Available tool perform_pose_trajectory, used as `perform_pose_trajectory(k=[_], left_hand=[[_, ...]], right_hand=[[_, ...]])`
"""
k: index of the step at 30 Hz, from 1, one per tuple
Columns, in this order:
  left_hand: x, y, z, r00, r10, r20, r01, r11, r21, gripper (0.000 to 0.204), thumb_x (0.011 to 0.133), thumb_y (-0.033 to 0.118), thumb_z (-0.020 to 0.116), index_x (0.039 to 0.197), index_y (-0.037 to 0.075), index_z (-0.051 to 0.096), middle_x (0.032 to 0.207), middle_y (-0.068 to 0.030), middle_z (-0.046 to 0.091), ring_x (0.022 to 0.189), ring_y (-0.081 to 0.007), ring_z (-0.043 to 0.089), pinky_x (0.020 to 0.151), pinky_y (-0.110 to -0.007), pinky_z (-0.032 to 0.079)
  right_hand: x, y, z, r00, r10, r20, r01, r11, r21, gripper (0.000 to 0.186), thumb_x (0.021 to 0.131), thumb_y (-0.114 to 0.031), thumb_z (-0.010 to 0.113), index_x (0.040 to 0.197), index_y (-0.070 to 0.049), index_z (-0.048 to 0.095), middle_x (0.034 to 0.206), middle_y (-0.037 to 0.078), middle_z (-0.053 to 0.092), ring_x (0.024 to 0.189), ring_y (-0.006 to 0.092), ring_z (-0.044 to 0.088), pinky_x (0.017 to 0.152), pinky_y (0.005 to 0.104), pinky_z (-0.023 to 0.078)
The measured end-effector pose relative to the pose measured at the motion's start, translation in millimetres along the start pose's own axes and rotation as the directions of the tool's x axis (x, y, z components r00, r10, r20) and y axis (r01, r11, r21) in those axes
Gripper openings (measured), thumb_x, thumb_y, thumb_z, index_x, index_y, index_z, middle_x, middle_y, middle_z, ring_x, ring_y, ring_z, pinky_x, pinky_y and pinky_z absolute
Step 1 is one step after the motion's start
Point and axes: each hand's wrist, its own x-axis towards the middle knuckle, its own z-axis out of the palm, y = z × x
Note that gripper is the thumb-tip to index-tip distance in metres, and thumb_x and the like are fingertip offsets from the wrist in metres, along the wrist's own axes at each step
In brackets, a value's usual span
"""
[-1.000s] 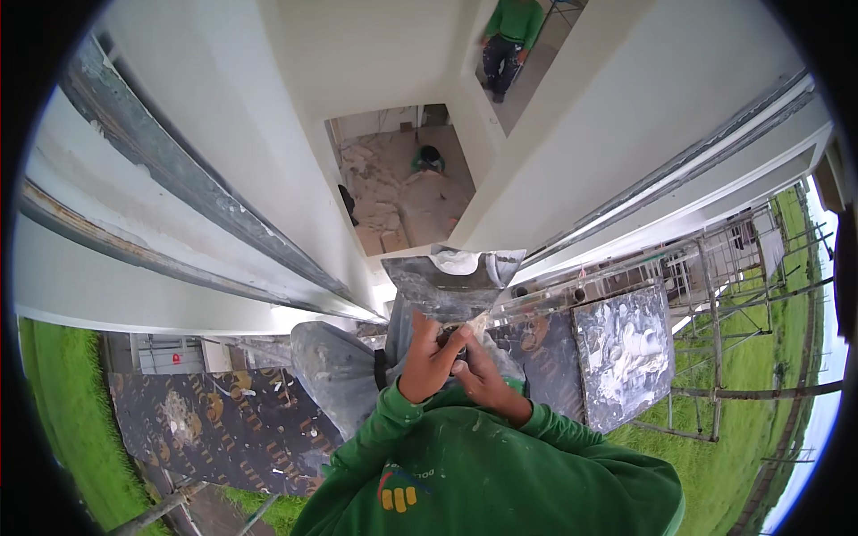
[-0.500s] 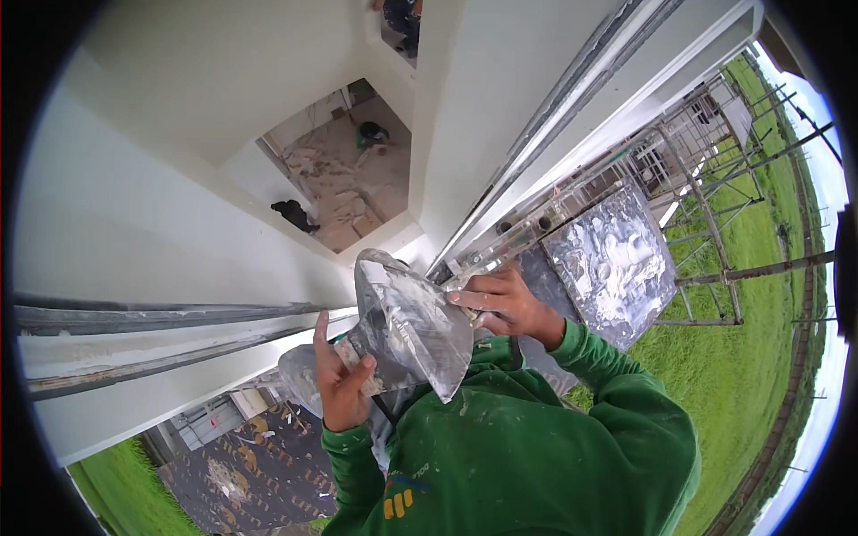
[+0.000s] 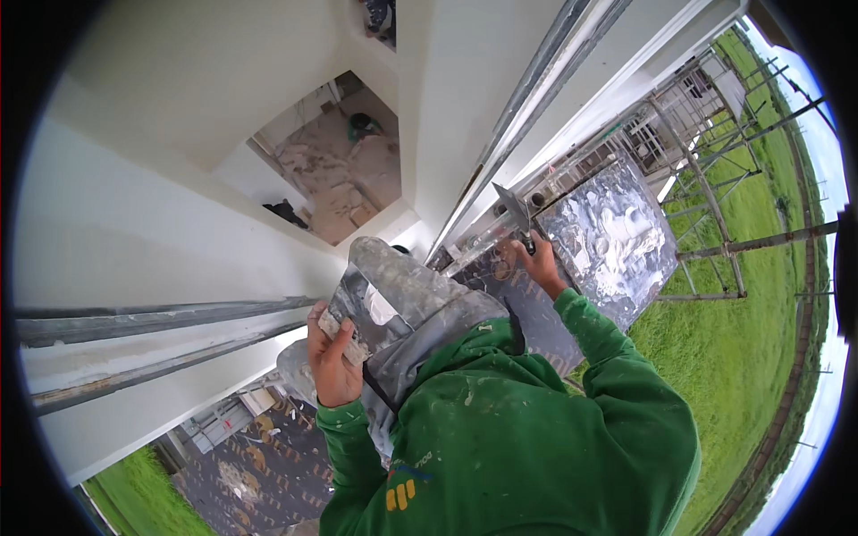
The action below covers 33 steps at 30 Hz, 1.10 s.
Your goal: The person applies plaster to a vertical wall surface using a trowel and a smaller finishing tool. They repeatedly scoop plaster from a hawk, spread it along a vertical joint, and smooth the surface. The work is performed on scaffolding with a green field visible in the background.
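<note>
My left hand [image 3: 335, 357] grips the edge of a grey, plaster-smeared metal hawk [image 3: 407, 286] held close to my chest. My right hand [image 3: 536, 259] is stretched out to the right and shut on the handle of a trowel [image 3: 511, 207], whose pointed blade stands just above the hand. Beside the trowel lies a flat metal board [image 3: 617, 228] with lumps of white plaster on it, resting on the scaffold platform. My green, paint-spotted sleeves come up from the lower edge.
A white wall [image 3: 161, 214] fills the left and top. Scaffold pipes [image 3: 134, 317] run along it at left, and more pipes [image 3: 536, 80] at upper right. A perforated platform [image 3: 259, 464] lies below. Grass [image 3: 742, 357] is far down; another person [image 3: 380, 13] is at the top.
My right hand has left the hawk and swung out right with the trowel toward the plaster board. My left hand has shifted lower on the hawk's edge.
</note>
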Motion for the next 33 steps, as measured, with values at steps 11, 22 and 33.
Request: perform_pose_trajectory(k=[11, 22, 33], left_hand=[[59, -31, 8, 0.993, -0.115, -0.012, 0.115, 0.993, 0.031, 0.026, 0.088, -0.003, 0.058, 0.110, 0.007, 0.049, 0.100, -0.0042, 0.056, 0.092, -0.0138, 0.057, 0.085, -0.028, 0.048], [192, -94, 65, 0.953, -0.208, 0.221, 0.218, 0.976, -0.021, 0.027, 0.087, -0.002, 0.060, 0.113, 0.004, 0.056, 0.105, -0.0044, 0.063, 0.098, -0.0157, 0.062, 0.085, -0.029, 0.050], [373, -286, 65, 0.960, -0.260, 0.101, 0.243, 0.958, 0.151, 0.028, 0.079, -0.008, 0.063, 0.104, 0.004, 0.059, 0.096, -0.0063, 0.065, 0.083, -0.0181, 0.064, 0.076, -0.032, 0.053]], right_hand=[[-4, 59, 47, 0.876, 0.130, -0.464, -0.192, 0.977, -0.088, 0.034, 0.091, -0.028, 0.061, 0.095, 0.005, 0.056, 0.080, 0.024, 0.062, 0.073, 0.0428, 0.059, 0.067, 0.0441, 0.046], [-8, 73, 49, 0.828, 0.226, -0.513, -0.271, 0.962, -0.014, 0.044, 0.093, -0.032, 0.057, 0.099, 0.012, 0.057, 0.081, 0.024, 0.063, 0.073, 0.0396, 0.058, 0.068, 0.0430, 0.043], [-3, 68, 46, 0.861, 0.250, -0.443, -0.252, 0.966, 0.056, 0.030, 0.093, -0.026, 0.056, 0.083, 0.003, 0.055, 0.065, 0.017, 0.055, 0.059, 0.0322, 0.054, 0.057, 0.0421, 0.039]])
